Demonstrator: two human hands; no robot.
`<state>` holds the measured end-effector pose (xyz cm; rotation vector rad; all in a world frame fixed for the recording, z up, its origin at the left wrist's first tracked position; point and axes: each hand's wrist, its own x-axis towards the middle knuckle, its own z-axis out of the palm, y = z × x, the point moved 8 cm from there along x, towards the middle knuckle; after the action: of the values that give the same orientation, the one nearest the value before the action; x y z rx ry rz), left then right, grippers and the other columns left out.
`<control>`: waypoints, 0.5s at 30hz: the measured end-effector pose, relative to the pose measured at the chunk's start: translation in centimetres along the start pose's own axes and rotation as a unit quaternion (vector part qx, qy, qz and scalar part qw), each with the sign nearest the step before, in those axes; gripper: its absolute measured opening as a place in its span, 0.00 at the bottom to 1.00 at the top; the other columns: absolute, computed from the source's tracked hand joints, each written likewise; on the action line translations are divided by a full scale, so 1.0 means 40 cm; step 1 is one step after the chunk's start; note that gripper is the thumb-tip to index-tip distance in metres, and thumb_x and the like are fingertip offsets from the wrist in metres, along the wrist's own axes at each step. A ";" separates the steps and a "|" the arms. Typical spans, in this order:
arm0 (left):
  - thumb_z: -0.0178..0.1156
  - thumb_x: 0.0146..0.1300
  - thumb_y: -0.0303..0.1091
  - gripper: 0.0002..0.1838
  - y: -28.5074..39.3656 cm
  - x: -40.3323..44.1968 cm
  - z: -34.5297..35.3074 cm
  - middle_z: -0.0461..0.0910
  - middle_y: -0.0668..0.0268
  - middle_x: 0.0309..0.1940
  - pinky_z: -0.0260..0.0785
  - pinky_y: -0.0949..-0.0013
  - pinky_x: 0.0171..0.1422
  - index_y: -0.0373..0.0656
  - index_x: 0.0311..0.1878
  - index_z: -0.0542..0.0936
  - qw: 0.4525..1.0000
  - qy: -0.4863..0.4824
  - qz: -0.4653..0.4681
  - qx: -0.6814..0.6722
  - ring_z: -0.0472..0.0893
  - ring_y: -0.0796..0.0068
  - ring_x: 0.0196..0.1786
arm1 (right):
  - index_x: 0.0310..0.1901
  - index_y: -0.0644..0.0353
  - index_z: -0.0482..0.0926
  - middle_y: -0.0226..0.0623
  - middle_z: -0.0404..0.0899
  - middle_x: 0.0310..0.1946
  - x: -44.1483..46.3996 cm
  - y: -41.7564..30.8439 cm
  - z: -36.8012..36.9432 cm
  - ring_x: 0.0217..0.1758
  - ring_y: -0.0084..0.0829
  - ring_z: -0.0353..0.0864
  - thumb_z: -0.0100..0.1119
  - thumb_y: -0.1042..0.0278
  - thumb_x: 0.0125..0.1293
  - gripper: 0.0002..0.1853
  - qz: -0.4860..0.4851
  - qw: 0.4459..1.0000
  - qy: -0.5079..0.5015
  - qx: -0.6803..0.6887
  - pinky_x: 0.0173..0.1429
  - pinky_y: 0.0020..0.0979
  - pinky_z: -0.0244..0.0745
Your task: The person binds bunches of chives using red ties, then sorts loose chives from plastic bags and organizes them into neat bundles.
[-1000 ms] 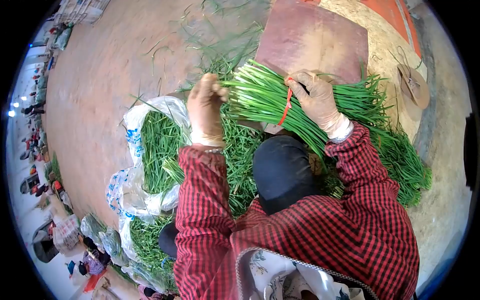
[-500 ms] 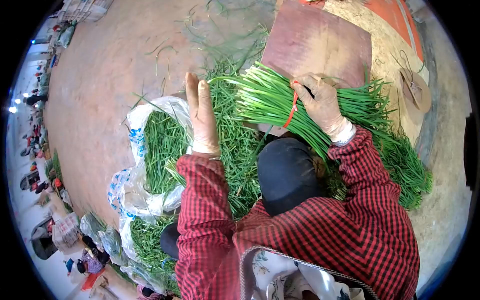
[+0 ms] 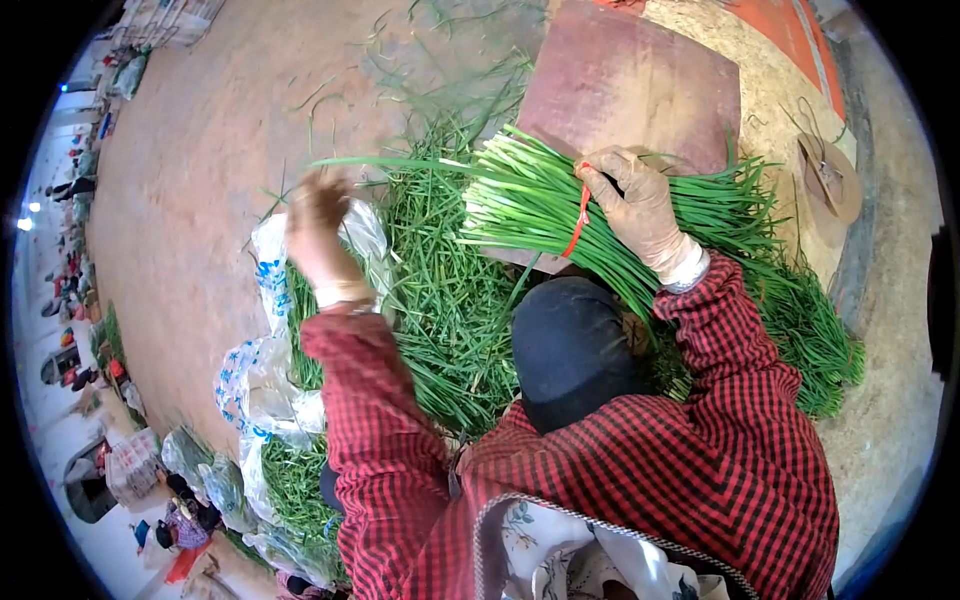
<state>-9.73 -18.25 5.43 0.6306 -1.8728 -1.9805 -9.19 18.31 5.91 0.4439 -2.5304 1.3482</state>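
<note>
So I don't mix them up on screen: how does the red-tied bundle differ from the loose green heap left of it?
The bundle is cinched by a red tie; no tie shows around the heap. The bundle's stalks run mostly side by side, while the heap's strands cross untidily. The right hand grips the bundle, whereas the heap lies loose on the floor. Both consist of long, thin green strands.

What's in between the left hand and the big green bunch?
In the head view, a long green stalk stretches between the left hand and the green bunch; loose greens and a plastic bag lie there too.
</note>
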 end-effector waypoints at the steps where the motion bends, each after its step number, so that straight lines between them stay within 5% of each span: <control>1: 0.49 0.73 0.43 0.22 -0.010 0.027 -0.066 0.79 0.54 0.56 0.69 0.63 0.62 0.38 0.62 0.72 0.996 0.051 -0.026 -0.064 0.78 0.66 0.59 | 0.39 0.59 0.81 0.38 0.80 0.33 -0.003 -0.003 -0.002 0.36 0.40 0.81 0.60 0.66 0.66 0.07 0.003 1.000 0.002 0.003 0.40 0.34 0.74; 4: 0.45 0.75 0.50 0.31 -0.041 0.049 -0.162 0.67 0.51 0.67 0.60 0.56 0.72 0.35 0.70 0.60 0.979 0.130 -0.076 -0.135 0.68 0.57 0.70 | 0.39 0.59 0.81 0.38 0.80 0.34 -0.001 -0.002 0.003 0.36 0.40 0.81 0.60 0.66 0.66 0.07 0.005 0.999 -0.011 -0.034 0.41 0.34 0.74; 6: 0.44 0.74 0.54 0.36 -0.065 0.020 -0.105 0.62 0.50 0.70 0.59 0.55 0.73 0.35 0.74 0.54 0.992 0.062 -0.099 -0.048 0.63 0.56 0.73 | 0.39 0.59 0.81 0.38 0.80 0.34 -0.001 -0.001 0.002 0.36 0.40 0.81 0.60 0.65 0.66 0.07 0.009 1.000 -0.006 -0.024 0.41 0.34 0.74; 8: 0.44 0.73 0.58 0.39 -0.053 -0.023 0.024 0.58 0.52 0.74 0.54 0.55 0.75 0.37 0.75 0.54 0.997 -0.064 -0.020 0.031 0.58 0.60 0.76 | 0.39 0.59 0.81 0.39 0.80 0.34 -0.004 -0.001 0.002 0.36 0.41 0.81 0.59 0.65 0.66 0.07 0.012 1.000 -0.005 -0.016 0.41 0.35 0.74; 12: 0.43 0.76 0.51 0.32 -0.048 -0.155 0.284 0.65 0.54 0.70 0.48 0.65 0.78 0.36 0.72 0.63 0.948 -0.303 0.017 0.096 0.61 0.64 0.74 | 0.39 0.59 0.81 0.39 0.80 0.35 0.005 -0.024 -0.005 0.37 0.42 0.81 0.58 0.66 0.66 0.07 0.013 0.998 -0.036 -0.049 0.42 0.36 0.74; 15: 0.46 0.76 0.47 0.30 -0.058 -0.216 0.328 0.66 0.53 0.69 0.50 0.65 0.77 0.35 0.72 0.62 0.929 -0.350 0.071 0.098 0.63 0.63 0.73 | 0.39 0.59 0.81 0.39 0.80 0.36 0.013 -0.055 -0.009 0.38 0.43 0.81 0.58 0.67 0.65 0.07 0.023 0.994 -0.063 -0.082 0.42 0.36 0.74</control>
<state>-9.33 -2.41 4.24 -0.2207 -2.4453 -2.0982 -8.83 17.37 7.95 0.4547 -2.7431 1.1477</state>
